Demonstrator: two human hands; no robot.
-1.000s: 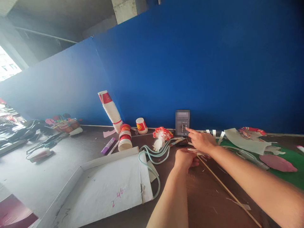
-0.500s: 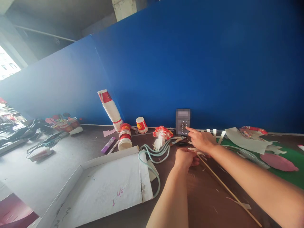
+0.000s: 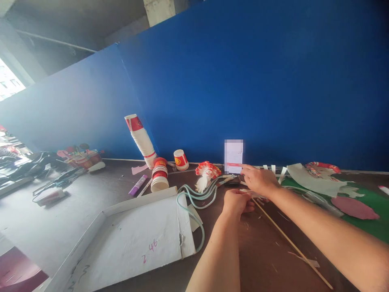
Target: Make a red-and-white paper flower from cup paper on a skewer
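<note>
A phone (image 3: 234, 156) leans upright against the blue partition, its screen bright white. My right hand (image 3: 258, 179) reaches toward it, index finger stretched out and touching the screen's lower edge, the other fingers curled. My left hand (image 3: 237, 202) rests on the dark table as a loose fist, thumb and fingers pinched on what looks like the end of a thin wooden stick (image 3: 288, 241) that runs toward the lower right. Green scissors handles (image 3: 197, 194) and a red-and-white cut paper piece (image 3: 206, 172) lie just left of my hands.
A flat white cardboard tray (image 3: 133, 239) lies at front left. A leaning stack of paper cups (image 3: 141, 140), a short cup stack (image 3: 159, 175), one cup (image 3: 181, 159) and a purple glue stick (image 3: 137, 185) stand behind it. Green and pink paper (image 3: 355, 207) lies right.
The phone screen has turned from a dark display to a bright white one. My right index finger stays on its lower edge. The left hand has not moved.
</note>
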